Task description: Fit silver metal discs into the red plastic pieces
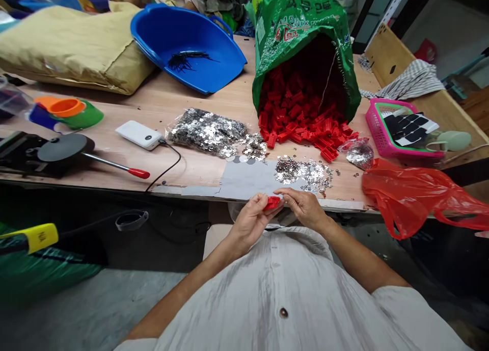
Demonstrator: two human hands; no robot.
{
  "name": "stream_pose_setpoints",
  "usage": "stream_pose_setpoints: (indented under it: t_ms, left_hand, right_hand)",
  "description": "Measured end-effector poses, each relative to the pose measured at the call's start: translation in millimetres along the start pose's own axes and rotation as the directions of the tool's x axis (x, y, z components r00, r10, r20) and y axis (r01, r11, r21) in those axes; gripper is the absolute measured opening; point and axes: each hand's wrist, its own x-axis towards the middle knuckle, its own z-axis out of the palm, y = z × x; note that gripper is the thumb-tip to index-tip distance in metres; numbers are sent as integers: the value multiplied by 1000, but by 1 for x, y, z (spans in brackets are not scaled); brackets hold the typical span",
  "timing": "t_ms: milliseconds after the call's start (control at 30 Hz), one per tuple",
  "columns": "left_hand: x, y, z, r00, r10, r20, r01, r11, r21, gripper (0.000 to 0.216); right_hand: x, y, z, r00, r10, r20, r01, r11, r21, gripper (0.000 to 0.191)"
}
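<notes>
My left hand (250,219) and my right hand (303,207) meet just below the table's front edge, both pinched on one small red plastic piece (272,203). Right above them on the table lies a loose pile of small silver metal bits (303,171) on a grey patch (244,180). Further back, a tipped green sack (305,30) spills many red plastic pieces (301,116) onto the wooden table (191,96).
A clear bag of silver bits (206,132), a white power bank (138,134) with a black cable, a blue tub (187,45), a pink basket (397,132), a red plastic bag (412,193), a hand press with red-tipped lever (57,155), and coloured bowls (64,111) surround the work spot.
</notes>
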Motion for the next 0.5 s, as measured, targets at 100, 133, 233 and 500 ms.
stream_pose_setpoints:
  t_ms: [100, 133, 233, 500]
  left_hand:
    - [1, 1, -24, 978, -183, -103, 198, 967, 161, 26]
    - [2, 1, -33, 961, -223, -161, 252, 949, 190, 26]
    - [9, -5, -56, 919, -192, -345, 274, 939, 206, 25]
    - [13, -10, -71, 913, -80, -399, 240, 897, 370, 45]
  right_hand:
    - [7, 25, -25, 975, 207, -80, -216, 967, -135, 32]
    - [10, 37, -36, 953, 263, -148, -289, 935, -203, 30]
    - [18, 73, -67, 850, 315, -423, -491, 765, -416, 24]
    - [37, 119, -93, 804, 334, -492, -587, 577, -567, 18]
